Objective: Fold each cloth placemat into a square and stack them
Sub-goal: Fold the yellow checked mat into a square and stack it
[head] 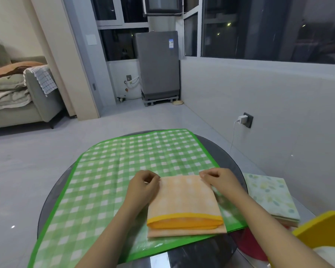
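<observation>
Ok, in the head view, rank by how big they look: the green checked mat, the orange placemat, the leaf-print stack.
1. green checked mat, clearly largest.
2. orange placemat, folded.
3. leaf-print stack: looks smaller, though the view's wide-angle edge makes that unsure.

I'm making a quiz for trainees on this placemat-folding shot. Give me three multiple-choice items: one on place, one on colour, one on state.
1. Where does the stack of folded placemats lie?
A. right of the green checked cloth
B. on the sofa
C. on the floor

2. What colour is the folded placemat's hem?
A. blue
B. yellow-orange
C. black

3. What are the hands doing?
A. hanging idle
B. lifting the yellow bin
C. pinching the far corners

Key: 1 A, it sits at the table's right edge. 2 B, the near hem shows it. 3 C, left hand and right hand grip the corners.
</observation>
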The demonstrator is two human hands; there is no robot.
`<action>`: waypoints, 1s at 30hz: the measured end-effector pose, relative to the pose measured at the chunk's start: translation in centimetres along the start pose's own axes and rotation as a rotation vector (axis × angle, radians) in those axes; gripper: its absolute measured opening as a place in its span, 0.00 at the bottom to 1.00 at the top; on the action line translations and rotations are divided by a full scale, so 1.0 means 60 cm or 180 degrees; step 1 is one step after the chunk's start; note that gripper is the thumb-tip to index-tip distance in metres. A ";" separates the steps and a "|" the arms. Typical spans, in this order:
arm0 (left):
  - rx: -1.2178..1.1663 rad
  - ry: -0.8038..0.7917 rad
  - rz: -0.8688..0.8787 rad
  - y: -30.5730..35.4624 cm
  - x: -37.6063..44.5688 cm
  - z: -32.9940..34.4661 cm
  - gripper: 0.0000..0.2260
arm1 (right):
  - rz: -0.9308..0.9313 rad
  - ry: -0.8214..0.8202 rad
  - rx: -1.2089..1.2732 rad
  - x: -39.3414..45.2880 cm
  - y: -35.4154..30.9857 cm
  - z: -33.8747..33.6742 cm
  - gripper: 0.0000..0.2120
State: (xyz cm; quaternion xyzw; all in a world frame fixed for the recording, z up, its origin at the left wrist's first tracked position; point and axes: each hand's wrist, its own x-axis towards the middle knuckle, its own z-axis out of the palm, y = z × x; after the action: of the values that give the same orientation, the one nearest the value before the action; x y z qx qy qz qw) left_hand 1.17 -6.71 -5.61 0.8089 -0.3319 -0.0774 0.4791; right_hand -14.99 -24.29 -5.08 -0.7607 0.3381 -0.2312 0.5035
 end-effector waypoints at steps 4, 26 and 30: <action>0.0858 -0.0209 0.0362 0.004 -0.006 0.011 0.11 | -0.0231 -0.0038 -0.0666 -0.002 0.002 0.016 0.13; 0.2608 -0.1115 0.0515 0.018 -0.048 0.070 0.26 | -0.0571 -0.0644 -0.3223 -0.053 0.004 0.077 0.28; 0.2595 -0.1045 0.0108 0.007 -0.049 0.060 0.28 | -0.0247 -0.0491 -0.3230 -0.051 0.008 0.075 0.31</action>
State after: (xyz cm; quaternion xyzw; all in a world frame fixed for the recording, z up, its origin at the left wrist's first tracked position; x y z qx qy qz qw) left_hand -2.90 -7.67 -7.74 0.9032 -0.4203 -0.0597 0.0629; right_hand -14.05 -19.41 -7.31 -0.9361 0.3411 0.0003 0.0855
